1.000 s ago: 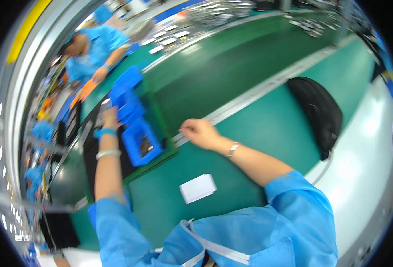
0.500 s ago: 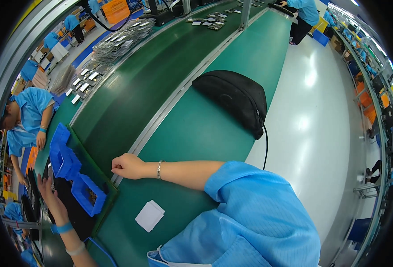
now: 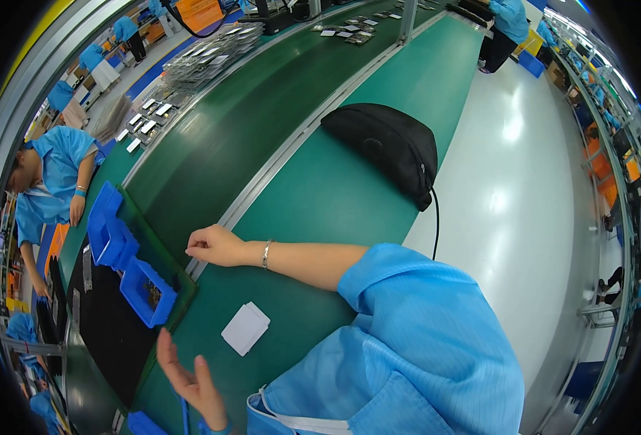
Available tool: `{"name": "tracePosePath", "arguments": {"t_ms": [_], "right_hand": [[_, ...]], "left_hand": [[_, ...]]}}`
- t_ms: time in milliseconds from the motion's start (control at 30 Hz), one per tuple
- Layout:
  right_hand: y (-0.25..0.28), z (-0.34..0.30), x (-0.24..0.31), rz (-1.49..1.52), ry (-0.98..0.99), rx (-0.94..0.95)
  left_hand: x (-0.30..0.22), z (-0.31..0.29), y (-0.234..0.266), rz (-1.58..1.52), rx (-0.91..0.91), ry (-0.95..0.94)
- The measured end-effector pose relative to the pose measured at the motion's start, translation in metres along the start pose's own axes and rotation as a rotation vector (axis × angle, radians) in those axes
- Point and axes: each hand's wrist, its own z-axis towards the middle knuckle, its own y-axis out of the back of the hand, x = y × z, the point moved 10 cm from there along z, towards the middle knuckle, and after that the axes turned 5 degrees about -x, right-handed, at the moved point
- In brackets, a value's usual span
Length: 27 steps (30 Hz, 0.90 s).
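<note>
My left hand (image 3: 190, 380) is held over the near part of the green table, fingers apart, with nothing in it. Just beyond its fingertips are the black mat (image 3: 110, 337) and an open blue parts bin (image 3: 162, 308). My right hand (image 3: 219, 245) hovers by the metal rail with its fingers curled together; whatever they pinch, if anything, is hidden or too small to make out. A second blue bin (image 3: 106, 225) joins the first at the mat's far side, and small parts show dimly inside. Between my hands and my body lies a small stack of white cards (image 3: 246, 328).
A black zipped bag (image 3: 389, 152) with a cord rests on the table beyond my right arm. Past the rail runs a dark green conveyor belt (image 3: 212, 138), with stacked metal parts (image 3: 212, 54) along its far side. A co-worker in blue (image 3: 59, 174) works at the left.
My left hand has come off the black mat, moving right and toward me, which uncovers grey metal strips on the mat. My right hand stays curled by the rail. The view has shifted slightly.
</note>
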Motion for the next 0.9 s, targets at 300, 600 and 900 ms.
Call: {"name": "tracePosePath", "arguments": {"t_ms": [300, 600, 900], "right_hand": [[0.029, 0.002, -0.006, 0.132, -0.065, -0.161], [0.188, -0.035, 0.089, -0.798, 0.313, -0.193], [0.332, -0.105, 0.121, -1.569, -0.085, -0.448]], "left_hand": [[-0.025, -0.026, -0.080, 0.087, 0.268, -0.130], [-0.063, -0.072, -0.175, -0.157, 0.735, -0.326], [-0.053, -0.082, -0.191, -0.177, 0.752, -0.305]]}}
